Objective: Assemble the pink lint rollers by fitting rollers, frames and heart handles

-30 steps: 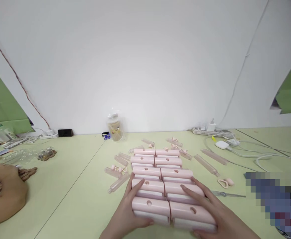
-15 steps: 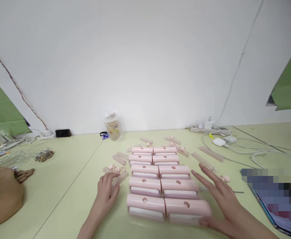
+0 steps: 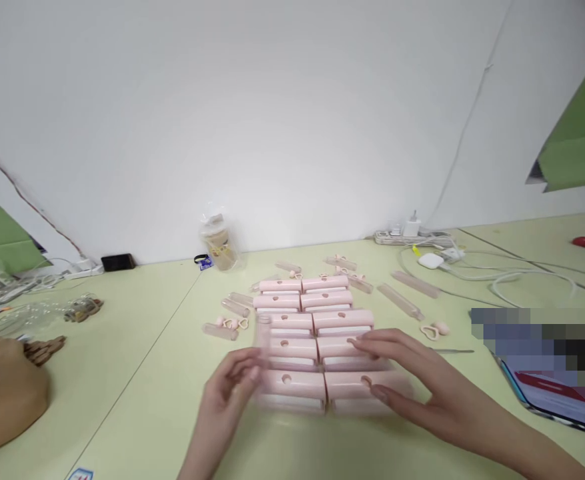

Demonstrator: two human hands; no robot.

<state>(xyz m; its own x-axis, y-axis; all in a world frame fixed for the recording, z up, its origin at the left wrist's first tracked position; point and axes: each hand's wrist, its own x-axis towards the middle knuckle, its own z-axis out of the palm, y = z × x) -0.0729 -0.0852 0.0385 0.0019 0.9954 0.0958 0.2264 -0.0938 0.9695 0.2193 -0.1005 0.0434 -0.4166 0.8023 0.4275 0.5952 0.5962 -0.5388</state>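
Note:
Pink plastic cases (image 3: 296, 385), each with a small hole on top and a white strip along the front, stand in two columns. My left hand (image 3: 230, 387) is at the left side of the front rows, its fingers closed on a clear pinkish tube (image 3: 263, 333) that is tilted up and blurred by motion. My right hand (image 3: 417, 390) is over the right column with fingers apart. Its fingertips lie at the two nearest cases on that side; whether they press on them I cannot tell.
Loose clear tubes (image 3: 400, 301), heart-shaped rings (image 3: 243, 323) and small pink balls (image 3: 441, 328) lie around the cases. A thin metal tool (image 3: 452, 351) and a tablet-like device (image 3: 542, 373) are at right. Cables (image 3: 527, 273) run behind. Another person's arm (image 3: 12, 393) rests at left.
My left hand has lifted a clear tube from the table and brought it right, beside the cases. My right hand has moved left, over the right column. The view has shifted slightly.

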